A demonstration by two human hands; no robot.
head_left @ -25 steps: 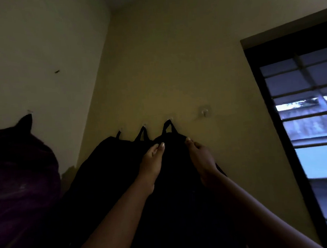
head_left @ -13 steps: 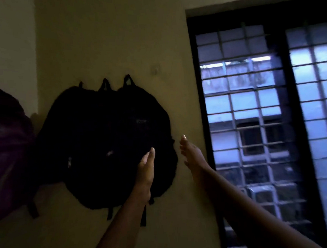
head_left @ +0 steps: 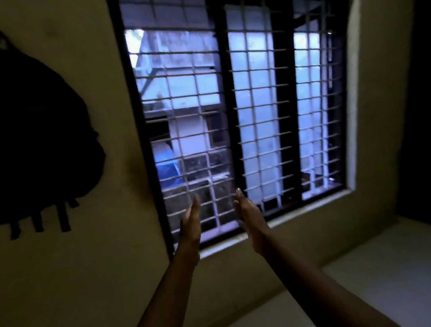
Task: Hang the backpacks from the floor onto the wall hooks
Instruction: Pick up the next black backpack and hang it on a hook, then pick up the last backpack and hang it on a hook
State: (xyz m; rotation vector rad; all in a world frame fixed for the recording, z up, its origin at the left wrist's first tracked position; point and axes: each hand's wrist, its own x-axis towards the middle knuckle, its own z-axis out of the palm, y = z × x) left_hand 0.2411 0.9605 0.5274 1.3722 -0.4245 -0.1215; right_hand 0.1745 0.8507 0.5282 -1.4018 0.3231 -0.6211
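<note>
A black backpack [head_left: 31, 131] hangs on the wall at the far left, its top loop up and several straps dangling below. The hooks themselves are too dark to make out. My left hand [head_left: 191, 224] and my right hand [head_left: 249, 220] are held out flat, palms facing each other, in front of the lower part of the window. Both are empty and well to the right of the backpack, touching nothing.
A barred window [head_left: 230, 97] with a dark frame fills the middle of the wall, with a pale sill [head_left: 278, 220] below it. Light floor [head_left: 373, 280] shows at the lower right, and a dark opening [head_left: 423, 95] stands at the far right.
My view has swung right, from the hanging backpacks to the window. Both hands have come off the black backpack and moved right and lower, empty.
</note>
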